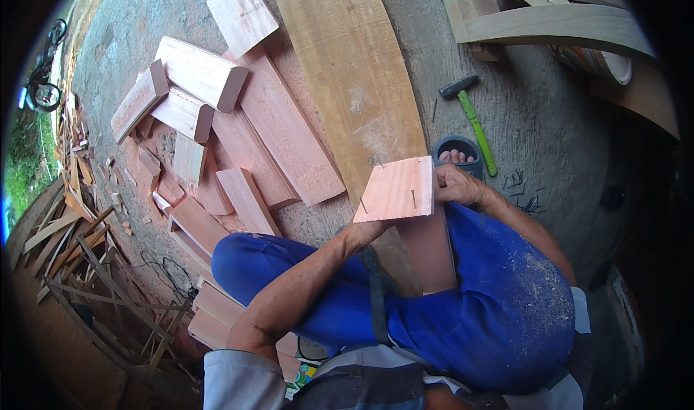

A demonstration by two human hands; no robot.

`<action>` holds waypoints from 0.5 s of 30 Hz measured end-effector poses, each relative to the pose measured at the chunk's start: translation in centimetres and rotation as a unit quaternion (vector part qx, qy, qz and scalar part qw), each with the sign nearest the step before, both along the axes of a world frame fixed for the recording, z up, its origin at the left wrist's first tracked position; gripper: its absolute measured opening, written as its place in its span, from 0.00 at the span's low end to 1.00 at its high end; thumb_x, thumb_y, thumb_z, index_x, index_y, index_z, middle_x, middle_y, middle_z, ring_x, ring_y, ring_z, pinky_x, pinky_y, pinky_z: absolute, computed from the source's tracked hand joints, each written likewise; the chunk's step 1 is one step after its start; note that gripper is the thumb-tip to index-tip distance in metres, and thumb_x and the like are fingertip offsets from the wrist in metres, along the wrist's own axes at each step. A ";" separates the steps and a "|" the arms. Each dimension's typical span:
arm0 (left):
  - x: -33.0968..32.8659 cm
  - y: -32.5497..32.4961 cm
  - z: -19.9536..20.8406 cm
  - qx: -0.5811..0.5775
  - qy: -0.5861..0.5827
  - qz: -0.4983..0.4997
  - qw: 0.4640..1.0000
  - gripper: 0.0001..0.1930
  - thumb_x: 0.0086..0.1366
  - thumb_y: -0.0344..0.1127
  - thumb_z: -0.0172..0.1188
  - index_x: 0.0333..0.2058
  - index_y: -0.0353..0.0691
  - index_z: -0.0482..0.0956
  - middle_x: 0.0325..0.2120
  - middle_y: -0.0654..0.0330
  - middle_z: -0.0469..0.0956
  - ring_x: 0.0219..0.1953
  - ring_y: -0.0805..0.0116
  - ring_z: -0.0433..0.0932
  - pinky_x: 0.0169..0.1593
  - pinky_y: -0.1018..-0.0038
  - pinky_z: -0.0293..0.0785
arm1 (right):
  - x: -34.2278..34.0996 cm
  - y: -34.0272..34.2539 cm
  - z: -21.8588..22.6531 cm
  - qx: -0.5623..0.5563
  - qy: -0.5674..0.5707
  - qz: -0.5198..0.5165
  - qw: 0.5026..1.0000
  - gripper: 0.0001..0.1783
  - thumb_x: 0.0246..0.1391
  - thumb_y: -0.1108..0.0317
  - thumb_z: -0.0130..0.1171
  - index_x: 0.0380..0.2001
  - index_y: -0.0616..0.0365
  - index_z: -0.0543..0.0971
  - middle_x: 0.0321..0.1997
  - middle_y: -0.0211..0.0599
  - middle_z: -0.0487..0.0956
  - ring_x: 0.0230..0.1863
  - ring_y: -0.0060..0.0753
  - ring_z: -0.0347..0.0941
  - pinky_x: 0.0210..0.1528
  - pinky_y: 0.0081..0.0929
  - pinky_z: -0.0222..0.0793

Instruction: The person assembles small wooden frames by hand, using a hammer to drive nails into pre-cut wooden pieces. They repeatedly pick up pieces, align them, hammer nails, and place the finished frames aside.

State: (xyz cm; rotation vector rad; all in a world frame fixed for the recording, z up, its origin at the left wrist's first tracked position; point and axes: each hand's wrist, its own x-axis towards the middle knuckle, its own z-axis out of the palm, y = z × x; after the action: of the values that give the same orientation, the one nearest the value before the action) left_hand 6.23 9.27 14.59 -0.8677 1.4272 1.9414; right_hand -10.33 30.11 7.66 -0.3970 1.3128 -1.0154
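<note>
A pinkish wooden block (396, 190) with a tapered face is raised over my lap, several nails standing out of that face. My left hand (370, 229) holds it from below on the near left; most of its fingers are hidden beneath the wood. At its right edge, my right hand (459, 186) is closed with bent fingers against the side, the fingertips partly hidden. Below the block a longer reddish board (428, 252) rests between my legs. To the right of my foot, a hammer (475, 124) with a green handle and dark head lies on the concrete.
Loose nails (522, 192) lie right of my knee. A long brown plank (347, 63) runs ahead of me. Cut pink boards (278, 128) and shorter blocks (195, 70) are piled on the left, near scrap wood (61, 229). A curved wooden frame (549, 23) stands far right.
</note>
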 end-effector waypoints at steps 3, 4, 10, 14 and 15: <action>2.7 0.1 -4.0 -0.206 0.203 -0.216 0.933 0.21 0.76 0.33 0.58 0.63 0.35 0.72 0.60 0.55 0.77 0.63 0.65 0.75 0.65 0.67 0.72 | 1.3 0.4 -1.3 -0.014 0.025 -0.007 1.000 0.13 0.60 0.61 0.63 0.39 0.60 0.79 0.25 0.30 0.77 0.31 0.23 0.68 0.42 0.28 0.69; 3.4 -0.1 -4.6 -0.278 0.258 -0.277 0.883 0.21 0.76 0.35 0.59 0.64 0.35 0.72 0.62 0.56 0.76 0.65 0.65 0.73 0.66 0.67 0.71 | 0.5 -0.8 1.0 0.006 0.106 0.046 0.993 0.20 0.63 0.55 0.60 0.50 0.58 0.80 0.32 0.45 0.83 0.36 0.34 0.77 0.48 0.34 0.73; 0.8 0.1 0.9 -0.164 -0.025 0.004 0.986 0.25 0.69 0.33 0.66 0.62 0.33 0.72 0.56 0.48 0.81 0.61 0.62 0.78 0.63 0.68 0.74 | 3.0 -2.3 2.9 -0.024 0.321 0.215 0.922 0.29 0.67 0.47 0.56 0.59 0.60 0.79 0.56 0.70 0.79 0.67 0.68 0.69 0.72 0.55 0.60; -0.1 1.0 1.8 -0.213 0.030 -0.022 0.976 0.32 0.66 0.39 0.68 0.65 0.37 0.68 0.54 0.43 0.80 0.58 0.47 0.80 0.63 0.62 0.74 | 3.4 -2.2 2.2 -0.091 0.285 0.162 0.940 0.29 0.67 0.49 0.56 0.56 0.67 0.80 0.55 0.71 0.79 0.66 0.69 0.70 0.72 0.58 0.58; -0.5 1.3 1.9 -0.226 0.079 0.000 0.971 0.32 0.65 0.39 0.68 0.65 0.37 0.68 0.53 0.42 0.80 0.57 0.46 0.80 0.63 0.61 0.74 | 3.5 -1.8 1.8 -0.070 0.281 0.194 0.937 0.28 0.68 0.50 0.55 0.54 0.67 0.80 0.53 0.70 0.80 0.63 0.69 0.72 0.70 0.58 0.60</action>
State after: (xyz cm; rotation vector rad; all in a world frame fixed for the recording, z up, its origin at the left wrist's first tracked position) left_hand 5.74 10.56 16.46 -0.9194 2.0128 1.7414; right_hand -6.79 28.32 9.41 -1.0719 1.5841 -0.6789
